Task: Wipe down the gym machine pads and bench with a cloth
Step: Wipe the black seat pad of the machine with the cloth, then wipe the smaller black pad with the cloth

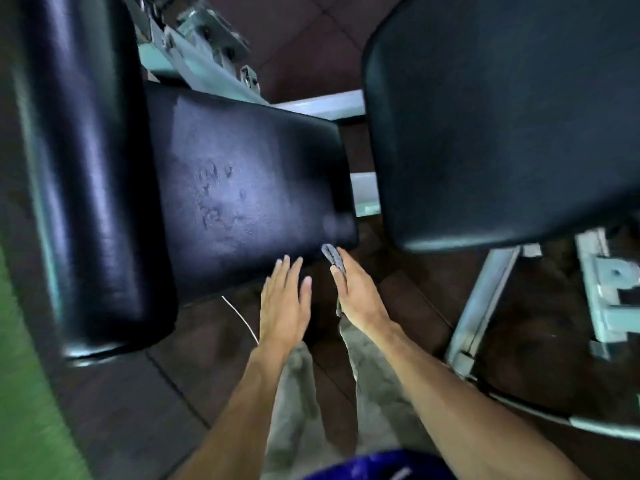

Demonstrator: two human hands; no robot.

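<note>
Cloth (331,255) pokes past right hand (358,292) fingers (341,271).

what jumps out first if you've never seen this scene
Three glossy black pads fill the view: a long roll on the left, a flat bench pad with smudges in the middle, and a big seat pad upper right. Low in the centre both hands reach toward the bench pad's near edge, the left hand open and empty, the right hand holding a grey cloth.
</note>
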